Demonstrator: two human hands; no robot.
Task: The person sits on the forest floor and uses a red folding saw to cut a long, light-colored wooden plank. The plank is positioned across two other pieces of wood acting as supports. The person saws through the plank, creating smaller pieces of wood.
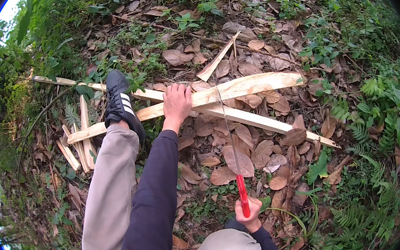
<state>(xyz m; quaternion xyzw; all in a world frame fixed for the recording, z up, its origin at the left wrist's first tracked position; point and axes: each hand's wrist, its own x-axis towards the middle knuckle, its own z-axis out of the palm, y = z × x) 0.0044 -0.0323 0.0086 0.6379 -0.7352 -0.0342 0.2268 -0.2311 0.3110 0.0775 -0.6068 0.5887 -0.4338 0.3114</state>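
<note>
My right hand is closed round the red handle of a hand saw. The narrow blade runs away from me, its far part lying across a pale wooden plank right of its middle. Left of the blade, my left hand grips that plank from above, fingers over its far edge. Beneath it a longer, thinner wooden strip crosses at a slant. My black shoe with white stripes is on the wood at the left. The blade hides a sliver of the plank, so the cut's depth cannot be seen.
Several short wood pieces lie left of the shoe. A split offcut rests beyond the plank. Brown dry leaves cover the ground, with ferns at the right and green undergrowth at the left.
</note>
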